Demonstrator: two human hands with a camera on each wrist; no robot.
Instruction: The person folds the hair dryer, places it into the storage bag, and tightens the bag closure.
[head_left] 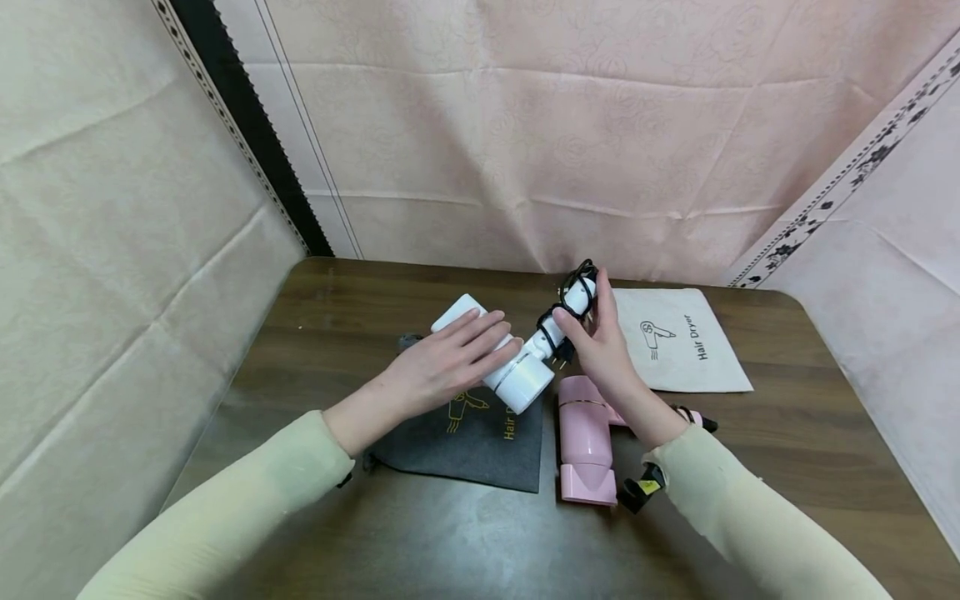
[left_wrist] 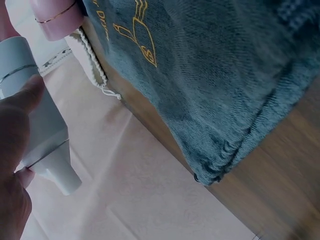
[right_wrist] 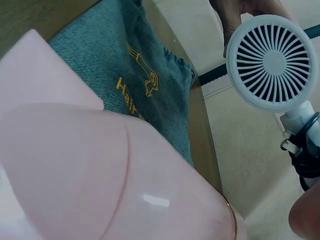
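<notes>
Brown wood-grain table (head_left: 795, 400). On it: dark blue-grey denim-look drawstring bag (head_left: 480, 458); off-white rectangular cloth bag (head_left: 690, 367), far right of that; glossy pink hair dryer (head_left: 585, 433) just beside the dark bag. White cylindrical hair dryer (head_left: 525, 385) held up over the dark bag: left hand (head_left: 444, 354) curled round barrel, right hand (head_left: 606, 346) gripping handle. Black cord (head_left: 588, 270) wound round that handle.
</notes>
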